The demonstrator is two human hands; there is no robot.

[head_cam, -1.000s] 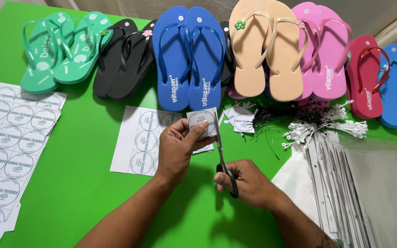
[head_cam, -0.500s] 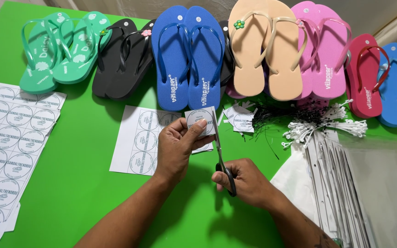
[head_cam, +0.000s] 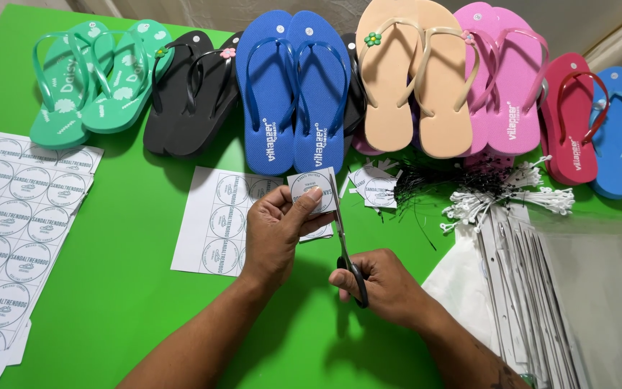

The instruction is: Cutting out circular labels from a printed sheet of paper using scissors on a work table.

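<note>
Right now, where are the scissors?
In the head view, the scissors are at the centre, held in the right hand, their blades beside the paper label that the left hand holds.

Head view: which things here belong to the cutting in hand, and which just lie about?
In hand:
left hand holding a small paper label
right hand working scissors
label sheet under the hands

Lying about:
flip-flops in a row
stacked label sheets
tag fasteners
clear bags

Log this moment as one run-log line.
left hand: holds label | right hand: scissors cutting at label edge | sheet beneath | table
</note>
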